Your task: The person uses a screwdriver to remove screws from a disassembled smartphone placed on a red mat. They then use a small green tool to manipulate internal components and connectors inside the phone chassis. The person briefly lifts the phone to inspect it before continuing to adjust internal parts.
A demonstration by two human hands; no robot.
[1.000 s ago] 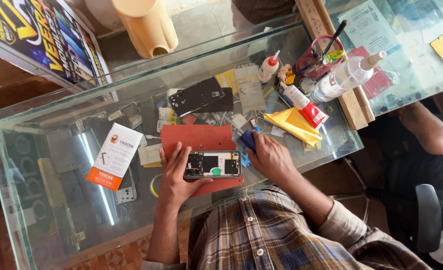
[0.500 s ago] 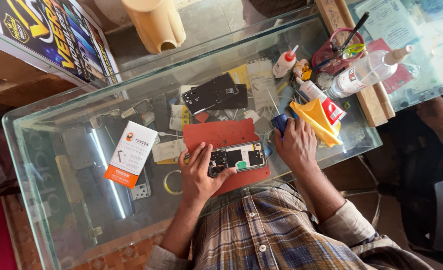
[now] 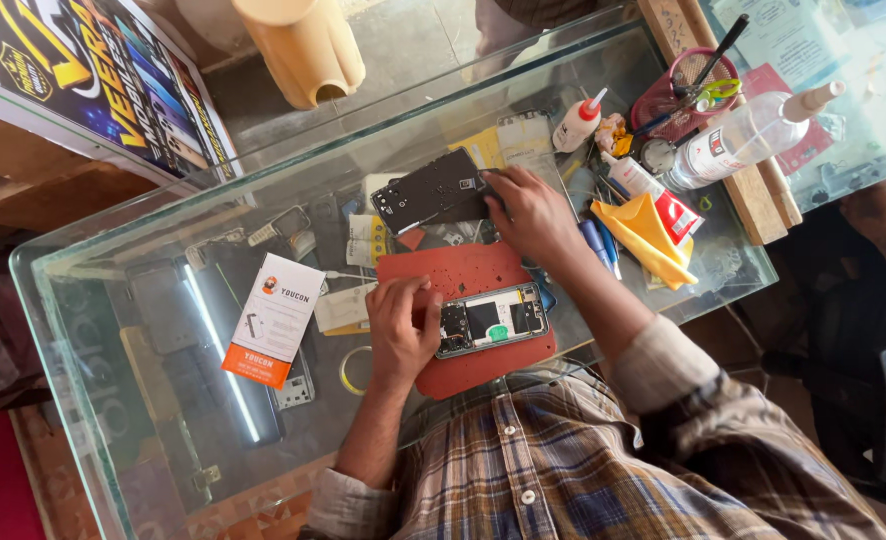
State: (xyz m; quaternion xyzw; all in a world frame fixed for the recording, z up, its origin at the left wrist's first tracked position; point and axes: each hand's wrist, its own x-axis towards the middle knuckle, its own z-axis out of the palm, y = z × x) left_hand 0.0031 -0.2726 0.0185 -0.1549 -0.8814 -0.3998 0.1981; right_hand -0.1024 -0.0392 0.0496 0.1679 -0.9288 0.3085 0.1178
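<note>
Two hands at work on a glass desk (image 3: 143, 300). Left hand (image 3: 400, 325) on the end of an opened phone (image 3: 491, 320), fingers (image 3: 403, 292) curled together and pressing its edge; phone flat on a red mat (image 3: 463, 268), just beside those fingers toward the body. Right hand (image 3: 528, 212) stretched away, fingers (image 3: 498, 182) spread and resting on a black phone frame (image 3: 433, 190) past the mat's far edge. Crowded beyond the right fingers: yellow cloth (image 3: 648, 235), glue bottle (image 3: 575, 122), clear bottle (image 3: 748, 135). Out past the left fingers, a white and orange box (image 3: 275, 318), then more open glass toward the desk's edge.
</note>
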